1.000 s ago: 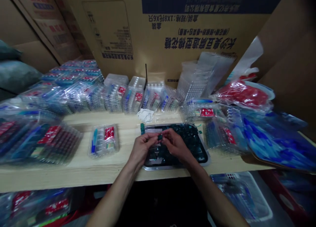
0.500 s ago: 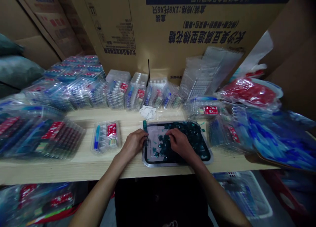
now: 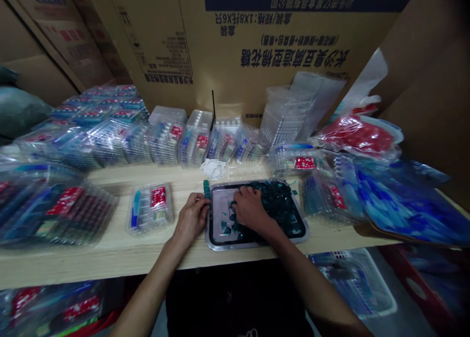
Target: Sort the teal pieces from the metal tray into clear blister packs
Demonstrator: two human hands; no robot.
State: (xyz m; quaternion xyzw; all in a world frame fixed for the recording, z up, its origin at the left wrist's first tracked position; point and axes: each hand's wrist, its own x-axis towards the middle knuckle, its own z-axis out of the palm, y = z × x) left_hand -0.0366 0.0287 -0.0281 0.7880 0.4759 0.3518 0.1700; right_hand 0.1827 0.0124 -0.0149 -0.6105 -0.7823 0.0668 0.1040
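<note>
A metal tray [image 3: 220, 241] lies on the wooden shelf in front of me, holding a heap of small dark green pieces [image 3: 282, 205]. My left hand [image 3: 191, 217] rests at the tray's left rim with its fingers curled, just below a small green piece [image 3: 206, 189] standing by the tray's corner. Whether those fingers hold anything is hidden. My right hand [image 3: 249, 211] lies palm down inside the tray on the green pieces, with fingers bent over them.
A clear blister pack [image 3: 150, 211] with a red label lies left of the tray. Rows of similar packs [image 3: 110, 136] crowd the shelf's left and back. Empty clear trays [image 3: 293, 112], red and blue bags [image 3: 360, 141] fill the right. A cardboard box [image 3: 271, 43] stands behind.
Both hands held a small green piece together above the tray a second ago. They have since parted: the left dropped to the tray's left rim and the right went down onto the pieces.
</note>
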